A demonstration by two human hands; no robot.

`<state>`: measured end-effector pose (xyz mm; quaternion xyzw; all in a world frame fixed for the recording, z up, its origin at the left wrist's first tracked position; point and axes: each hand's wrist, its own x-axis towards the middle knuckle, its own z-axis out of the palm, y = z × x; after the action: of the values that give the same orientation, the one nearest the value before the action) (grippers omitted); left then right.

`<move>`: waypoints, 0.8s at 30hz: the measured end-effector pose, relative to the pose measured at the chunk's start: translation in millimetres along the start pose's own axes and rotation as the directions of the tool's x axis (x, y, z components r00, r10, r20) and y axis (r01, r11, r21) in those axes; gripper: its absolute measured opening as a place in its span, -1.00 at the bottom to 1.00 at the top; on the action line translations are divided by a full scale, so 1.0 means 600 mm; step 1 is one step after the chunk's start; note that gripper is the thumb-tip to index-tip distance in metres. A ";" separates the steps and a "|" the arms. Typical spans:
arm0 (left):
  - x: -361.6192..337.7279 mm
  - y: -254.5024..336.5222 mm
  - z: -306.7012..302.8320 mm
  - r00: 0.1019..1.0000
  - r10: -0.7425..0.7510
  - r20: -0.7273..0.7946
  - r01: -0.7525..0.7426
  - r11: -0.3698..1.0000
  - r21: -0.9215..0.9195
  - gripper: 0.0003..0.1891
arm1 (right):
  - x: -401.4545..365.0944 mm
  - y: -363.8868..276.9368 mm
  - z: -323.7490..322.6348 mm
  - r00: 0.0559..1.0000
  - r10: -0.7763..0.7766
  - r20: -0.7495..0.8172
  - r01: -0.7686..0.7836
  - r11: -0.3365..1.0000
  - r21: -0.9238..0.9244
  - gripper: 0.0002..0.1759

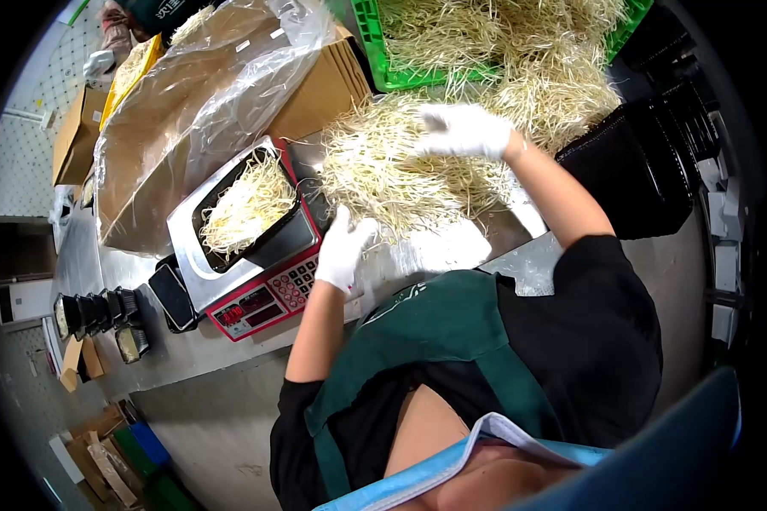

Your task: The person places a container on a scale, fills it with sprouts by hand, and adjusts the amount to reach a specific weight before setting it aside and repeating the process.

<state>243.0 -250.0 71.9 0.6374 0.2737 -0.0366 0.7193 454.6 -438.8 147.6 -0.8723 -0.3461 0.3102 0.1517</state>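
A loose heap of bean sprouts (392, 162) lies on the metal table in front of me. My right hand (467, 132), in a white glove, is over the top of this heap with its fingers apart. At the heap's near left edge is my left hand (345, 249), gloved too, its thumb apart from the fingers and nothing in it. Beside it stands a red digital scale (294, 285) with a steel pan. On the pan sits a black tray (216, 257) filled with bean sprouts (247, 209). The scale's lit red digits are too small to read.
A green crate (392, 78) of sprouts stands at the back, spilling forward. Behind the scale is a plastic-lined cardboard box (145, 162). Black trays (631, 170) are stacked at the right. Several small filled trays (98, 312) and a dark phone-like slab (172, 295) lie left.
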 end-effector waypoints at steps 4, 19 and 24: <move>-0.027 -0.009 0.038 0.795 0.564 0.223 -0.399 0.209 0.893 -0.01 | -0.050 0.031 0.180 0.918 -0.230 -0.324 0.149 0.955 -0.257 0.24; 0.156 0.034 0.066 0.767 0.457 0.451 -0.481 -0.056 0.875 0.29 | 0.006 0.059 0.160 0.897 -0.243 -0.369 0.029 0.866 -0.500 0.23; 0.172 0.030 0.061 0.763 0.499 0.412 -0.480 0.010 0.877 0.28 | 0.056 0.041 0.097 0.972 -0.111 -0.206 -0.006 0.868 -0.497 0.02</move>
<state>350.3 -250.2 43.8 0.9888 -0.0421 0.0587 0.1307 448.6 -430.3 76.9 -0.9019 -0.4178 0.1052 -0.0296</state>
